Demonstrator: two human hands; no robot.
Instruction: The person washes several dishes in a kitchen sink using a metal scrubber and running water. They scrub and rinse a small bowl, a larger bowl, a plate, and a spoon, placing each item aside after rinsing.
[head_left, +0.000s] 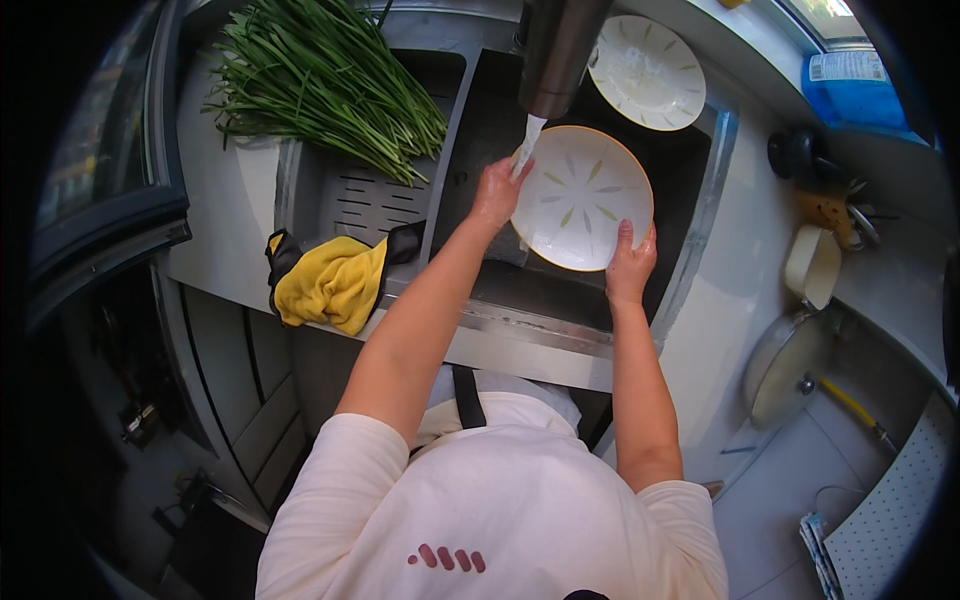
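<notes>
A white plate (583, 199) with an orange rim and a leaf pattern is held over the dark sink basin (480, 120). My left hand (501, 193) grips its left edge, where the stream of water (531, 142) from the metal faucet (559, 60) falls by the fingers. My right hand (631, 259) holds the lower right edge, its thumb on the plate's face and its other fingers partly hidden. Another patterned plate (646, 73), wet on its face, rests at the basin's back right corner.
Long green leafy stalks (322, 90) lie across the left basin. A yellow cloth with dark edging (330, 285) drapes over the sink's front edge. On the right are a blue bottle (855, 90), a cream container (814, 266) and a pan lid (791, 371). A window frame juts in at left.
</notes>
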